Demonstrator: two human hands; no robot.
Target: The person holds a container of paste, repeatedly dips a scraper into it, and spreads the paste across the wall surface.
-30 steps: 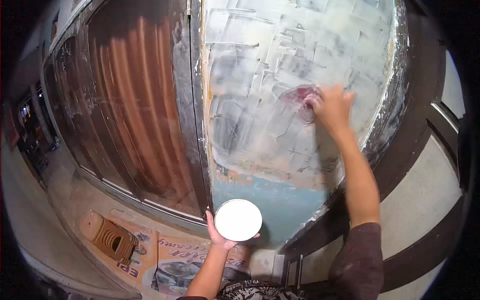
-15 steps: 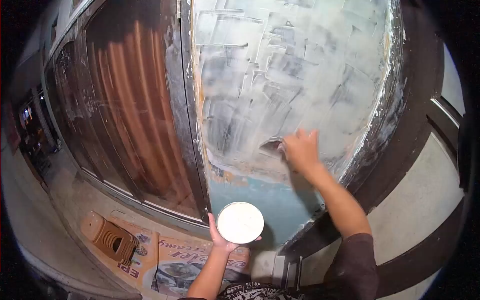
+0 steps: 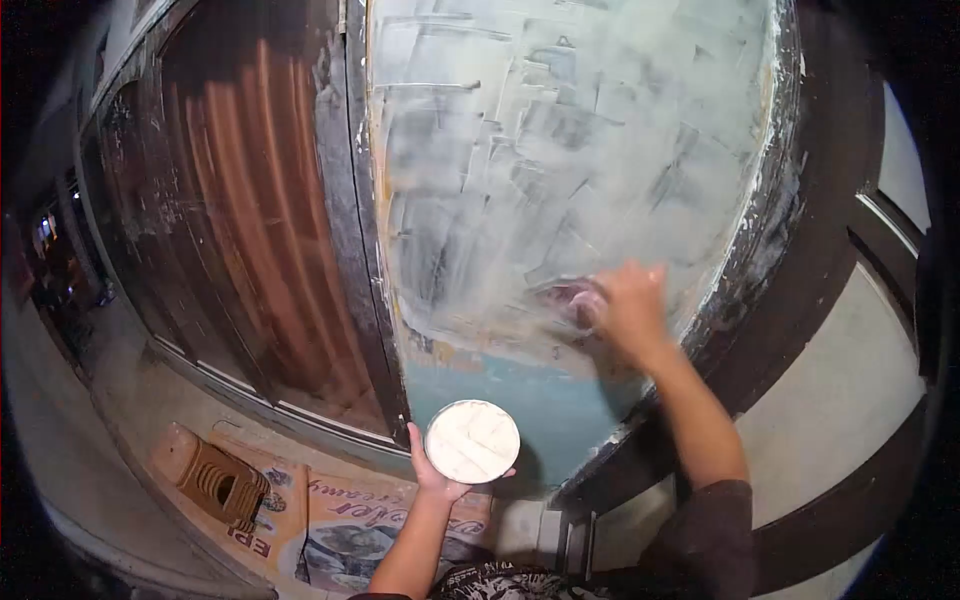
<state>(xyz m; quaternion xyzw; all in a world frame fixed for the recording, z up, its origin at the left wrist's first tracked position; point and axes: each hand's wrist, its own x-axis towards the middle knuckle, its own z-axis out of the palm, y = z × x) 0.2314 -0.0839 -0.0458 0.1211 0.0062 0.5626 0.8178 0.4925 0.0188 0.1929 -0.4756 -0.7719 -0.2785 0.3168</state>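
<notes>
In the lower middle of the head view, my left hand [image 3: 436, 474] supports a round tub of white putty [image 3: 472, 442] from below, thumb up along its left side. My right hand [image 3: 636, 312], smeared by motion, grips a putty knife [image 3: 568, 298] whose dark blade lies against the wall panel [image 3: 560, 180]. Uneven whitish streaks cover the panel's upper part, and its lower part is bare blue-green. Most of the knife's handle is hidden in my fingers.
On the left stands a dark wooden frame with glass and an orange curtain [image 3: 262, 200]. Below it, stacked brown plastic stools [image 3: 222, 482] sit by a printed banner [image 3: 350, 535] on the floor. A dark frame [image 3: 765, 260] borders the panel's right side.
My right hand has moved to the right and slightly down with the putty knife. The whole view has shifted a little, and the tub appears slightly further left.
</notes>
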